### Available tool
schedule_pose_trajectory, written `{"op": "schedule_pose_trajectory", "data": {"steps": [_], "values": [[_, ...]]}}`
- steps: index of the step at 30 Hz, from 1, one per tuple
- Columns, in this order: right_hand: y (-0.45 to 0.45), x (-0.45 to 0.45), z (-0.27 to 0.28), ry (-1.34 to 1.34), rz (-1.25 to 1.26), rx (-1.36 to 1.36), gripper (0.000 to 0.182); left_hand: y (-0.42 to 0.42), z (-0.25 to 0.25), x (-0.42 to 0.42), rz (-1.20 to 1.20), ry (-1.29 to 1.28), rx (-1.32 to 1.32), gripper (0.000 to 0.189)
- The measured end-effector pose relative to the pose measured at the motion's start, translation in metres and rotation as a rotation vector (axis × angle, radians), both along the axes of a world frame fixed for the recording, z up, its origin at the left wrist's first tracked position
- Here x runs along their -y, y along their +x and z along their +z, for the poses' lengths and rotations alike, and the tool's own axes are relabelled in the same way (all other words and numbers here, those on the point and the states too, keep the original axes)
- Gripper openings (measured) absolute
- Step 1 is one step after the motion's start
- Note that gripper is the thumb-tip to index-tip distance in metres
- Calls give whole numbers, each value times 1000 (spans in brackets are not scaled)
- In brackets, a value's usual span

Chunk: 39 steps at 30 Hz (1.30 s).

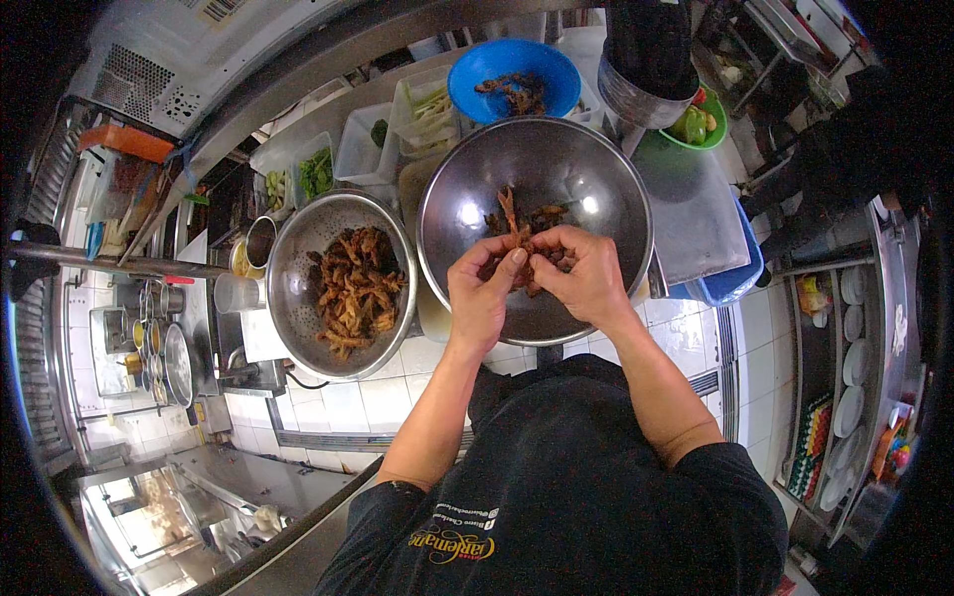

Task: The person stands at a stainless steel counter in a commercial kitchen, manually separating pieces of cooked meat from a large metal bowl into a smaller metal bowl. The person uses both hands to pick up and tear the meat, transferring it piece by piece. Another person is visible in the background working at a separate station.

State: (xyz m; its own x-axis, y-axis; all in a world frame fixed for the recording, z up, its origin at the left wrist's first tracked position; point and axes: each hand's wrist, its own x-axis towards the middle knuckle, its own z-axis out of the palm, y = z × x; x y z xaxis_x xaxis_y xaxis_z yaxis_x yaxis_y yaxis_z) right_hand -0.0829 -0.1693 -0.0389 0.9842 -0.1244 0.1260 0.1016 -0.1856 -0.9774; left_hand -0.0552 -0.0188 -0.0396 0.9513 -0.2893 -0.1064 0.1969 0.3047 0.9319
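Note:
Both hands meet over a wide stainless-steel bowl point(596, 160). Between the fingertips of my left hand point(484, 279) and my right hand point(585, 272) is a browned chicken foot point(508, 208), its toes pointing away from me. More dark brown pieces point(548, 216) lie in the bowl below, partly covered by my hands. To the left, a steel colander point(291, 298) holds a heap of browned chicken feet point(358, 290). Beyond the steel bowl, a blue bowl point(466, 82) contains dark brown scraps point(514, 89), too small to identify exactly.
Clear plastic containers point(358, 153) with green vegetables line the far left. A green bowl point(704, 138) of peppers sits far right, behind a metal sheet point(700, 216) above a blue bin point(734, 276). Shelves point(812, 357) with stacked plates stand right. Dark clothing of another person point(835, 156) shows upper right.

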Motion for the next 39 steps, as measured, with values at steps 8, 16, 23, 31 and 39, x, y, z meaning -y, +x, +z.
{"op": "schedule_pose_trajectory", "data": {"steps": [8,16,23,31,39], "values": [[0,-3,-13,125,-29,11,14,-1,9,4,14,-21,6,18],[-3,0,1,368,-65,-113,18,4,7,2,32,-7,42,22],[-4,9,-1,951,100,-205,17,9,13,-8,4,-233,-149,22],[-6,14,1,953,101,-247,16,16,8,-12,75,-120,-75,21],[-9,20,2,953,55,-258,16,102,24,7,-89,66,101,19]]}}
